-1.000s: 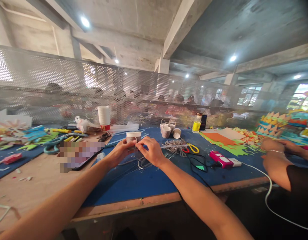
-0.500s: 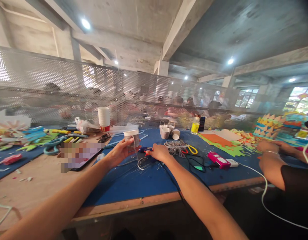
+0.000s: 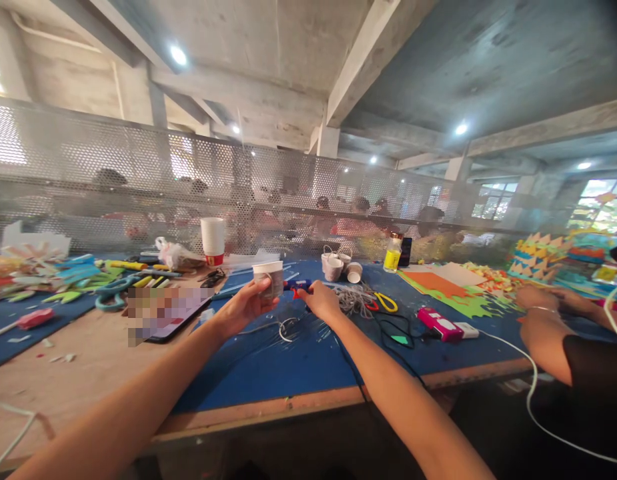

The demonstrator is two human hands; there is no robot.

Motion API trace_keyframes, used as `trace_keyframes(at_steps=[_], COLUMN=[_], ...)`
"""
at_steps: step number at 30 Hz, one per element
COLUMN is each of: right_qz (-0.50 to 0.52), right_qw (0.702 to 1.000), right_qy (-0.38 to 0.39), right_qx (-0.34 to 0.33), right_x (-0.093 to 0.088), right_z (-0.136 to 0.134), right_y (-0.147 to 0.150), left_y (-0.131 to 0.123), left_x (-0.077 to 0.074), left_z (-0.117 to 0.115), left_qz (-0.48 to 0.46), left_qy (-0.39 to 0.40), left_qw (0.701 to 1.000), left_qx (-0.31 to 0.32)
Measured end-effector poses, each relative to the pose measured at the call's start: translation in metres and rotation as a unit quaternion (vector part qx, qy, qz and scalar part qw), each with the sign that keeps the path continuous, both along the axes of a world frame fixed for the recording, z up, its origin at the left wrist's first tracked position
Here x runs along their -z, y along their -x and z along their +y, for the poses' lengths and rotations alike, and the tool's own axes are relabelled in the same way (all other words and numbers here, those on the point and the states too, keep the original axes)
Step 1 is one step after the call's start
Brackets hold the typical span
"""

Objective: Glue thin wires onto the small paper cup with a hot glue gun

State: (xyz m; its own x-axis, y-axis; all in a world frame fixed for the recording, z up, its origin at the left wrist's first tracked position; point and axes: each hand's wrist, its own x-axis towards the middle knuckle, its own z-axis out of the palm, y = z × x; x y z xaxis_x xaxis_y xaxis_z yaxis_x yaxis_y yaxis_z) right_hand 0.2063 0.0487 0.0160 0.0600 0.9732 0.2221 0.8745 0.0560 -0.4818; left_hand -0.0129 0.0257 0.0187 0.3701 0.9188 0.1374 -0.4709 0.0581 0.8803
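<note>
My left hand (image 3: 243, 307) is wrapped round a small paper cup (image 3: 268, 278) partly covered with grey cord, holding it just above the blue mat (image 3: 288, 360). A loose end of cord (image 3: 283, 328) trails from the cup onto the mat. My right hand (image 3: 322, 301) is closed on a blue glue gun (image 3: 297, 286), whose tip points left toward the cup. The gun's black cable (image 3: 345, 350) runs back toward me along my right forearm.
A tangle of grey cord (image 3: 352, 299) and yellow-handled scissors (image 3: 385, 301) lie right of my right hand. Small cups (image 3: 334, 265), a yellow bottle (image 3: 392, 253), a stack of white cups (image 3: 213, 239), a pink device (image 3: 441, 323) and coloured paper (image 3: 448, 283) crowd the table. Another person's arms (image 3: 543, 320) rest at the right.
My right hand left the cup, reached right to the glue gun, closed on it and brought it up beside the cup. My left hand kept holding the cup.
</note>
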Motion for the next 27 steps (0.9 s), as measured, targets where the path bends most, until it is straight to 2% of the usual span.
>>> trace_keyframes(at_steps=[4,7,9,11,13,17,21,27], right_qz=[0.070,0.172,0.295,0.403,0.451,0.427,0.361,0.190], right_qw=[0.995,0.978,0.946,0.901,0.870,0.862,0.878,0.919], right_qy=[-0.070,-0.117,-0.127,-0.139,-0.168,-0.228,-0.252,-0.308], right_qx=[0.027,0.003,-0.043,-0.085,-0.106,-0.150,-0.185,-0.158], right_x=[-0.006,-0.009,-0.011,-0.014,-0.017,-0.021,-0.016,-0.001], right_z=[0.000,0.003,0.005,0.007,0.007,-0.001,-0.012,-0.028], right_y=[0.001,-0.002,-0.005,-0.008,-0.010,-0.011,-0.005,0.006], left_y=[0.000,0.000,0.000,0.000,0.001,0.001,0.001,0.002], left_x=[-0.002,-0.003,-0.004,-0.004,-0.002,0.002,0.004,0.006], left_z=[-0.002,-0.003,-0.003,-0.001,0.001,0.006,0.008,0.012], left_qz=[-0.002,-0.004,-0.002,0.002,0.007,0.011,0.001,-0.023], left_qy=[-0.015,-0.019,-0.016,-0.010,-0.007,-0.005,0.014,0.047], left_qw=[1.000,1.000,1.000,1.000,1.000,0.999,0.999,0.997], left_qx=[0.015,0.008,-0.003,-0.013,-0.023,-0.044,-0.045,-0.056])
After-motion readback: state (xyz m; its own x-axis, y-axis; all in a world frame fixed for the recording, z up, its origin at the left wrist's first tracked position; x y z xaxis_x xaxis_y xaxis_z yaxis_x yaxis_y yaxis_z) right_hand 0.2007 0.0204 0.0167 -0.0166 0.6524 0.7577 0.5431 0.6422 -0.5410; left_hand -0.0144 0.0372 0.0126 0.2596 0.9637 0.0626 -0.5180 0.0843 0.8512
